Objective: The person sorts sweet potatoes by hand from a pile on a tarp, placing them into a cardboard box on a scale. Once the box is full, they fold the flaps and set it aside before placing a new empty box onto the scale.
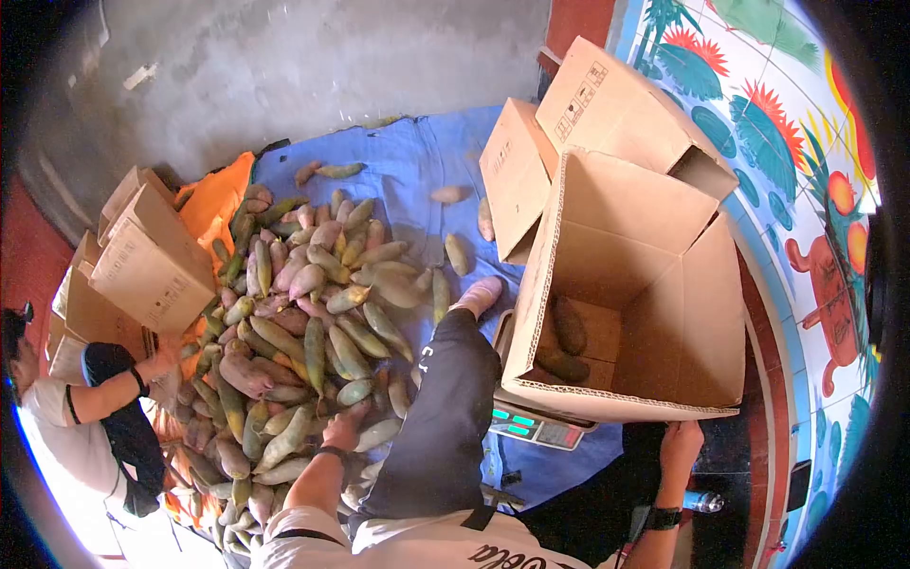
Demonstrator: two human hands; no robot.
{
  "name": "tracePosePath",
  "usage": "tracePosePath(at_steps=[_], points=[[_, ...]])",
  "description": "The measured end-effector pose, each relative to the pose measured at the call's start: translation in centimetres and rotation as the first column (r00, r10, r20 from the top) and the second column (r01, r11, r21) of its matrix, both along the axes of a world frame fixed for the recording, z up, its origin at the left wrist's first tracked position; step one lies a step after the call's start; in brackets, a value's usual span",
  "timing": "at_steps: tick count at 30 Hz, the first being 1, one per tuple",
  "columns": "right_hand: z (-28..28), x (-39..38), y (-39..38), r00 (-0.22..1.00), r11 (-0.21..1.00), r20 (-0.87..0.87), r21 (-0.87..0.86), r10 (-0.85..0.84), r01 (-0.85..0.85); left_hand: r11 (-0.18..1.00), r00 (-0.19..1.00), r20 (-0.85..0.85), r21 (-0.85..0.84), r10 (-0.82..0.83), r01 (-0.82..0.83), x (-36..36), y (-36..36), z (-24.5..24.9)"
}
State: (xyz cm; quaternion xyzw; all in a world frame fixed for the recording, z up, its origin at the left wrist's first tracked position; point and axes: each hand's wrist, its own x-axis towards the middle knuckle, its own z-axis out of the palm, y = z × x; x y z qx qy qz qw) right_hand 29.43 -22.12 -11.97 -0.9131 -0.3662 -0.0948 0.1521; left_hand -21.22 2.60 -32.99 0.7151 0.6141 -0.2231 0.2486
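A big heap of long green and pinkish fruits (303,322) lies on a blue tarp (408,161). My left hand (343,427) reaches down into the near side of the heap and touches the fruits there; whether it grips one I cannot tell. My right hand (681,446) rests at the near bottom edge of an open cardboard box (664,284), fingers against it. A few fruits (567,341) lie in the bottom of that box. The box stands on a scale (536,429) with a green display. My leg in dark trousers (445,417) stretches between heap and box.
Another person (85,417) crouches at the left, one hand at stacked cardboard boxes (142,256). More empty boxes (588,114) stand behind the open one. An orange cloth (216,194) lies under the heap's far left. A painted wall (796,142) runs along the right.
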Motion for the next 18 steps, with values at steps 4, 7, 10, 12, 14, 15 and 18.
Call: tracePosePath(at_steps=[4, 7, 10, 12, 14, 15, 18], points=[[0.3, -0.3, 0.3, 1.000, 0.999, -0.001, -0.021, -0.026, 0.026, 0.989, 0.989, -0.118, 0.133, 0.086, -0.070, -0.7, -1.3, -1.0], [-0.3, 0.2, -0.2, 0.999, 1.000, 0.052, -0.015, 0.017, -0.016, 0.968, 0.964, -0.133, 0.128, 0.231, -0.214, -0.9, -0.9, -1.7], [0.4, -0.1, 0.1, 0.999, 0.997, 0.035, -0.069, 0.035, -0.033, 0.986, 0.978, -0.150, 0.108, 0.142, -0.127, -2.6, -0.5, -4.4], [0.2, -0.1, 0.0, 0.997, 0.997, 0.056, -0.060, 0.049, -0.045, 0.959, 0.959, -0.086, 0.109, 0.270, -0.260, -3.3, -1.1, -5.7], [0.1, 0.0, -0.3, 0.995, 0.997, 0.080, -0.055, 0.056, -0.051, 0.919, 0.922, -0.022, 0.096, 0.387, -0.383, -2.3, -1.2, -3.2], [0.1, 0.0, -0.4, 0.997, 0.996, 0.063, -0.083, 0.043, -0.038, 0.896, 0.899, 0.000, 0.073, 0.439, -0.437, -2.0, -1.1, -3.0], [-0.8, 0.5, -0.3, 0.987, 0.997, 0.145, -0.043, 0.063, -0.058, 0.864, 0.865, 0.022, 0.037, 0.501, -0.501, -2.7, -0.2, -5.0]])
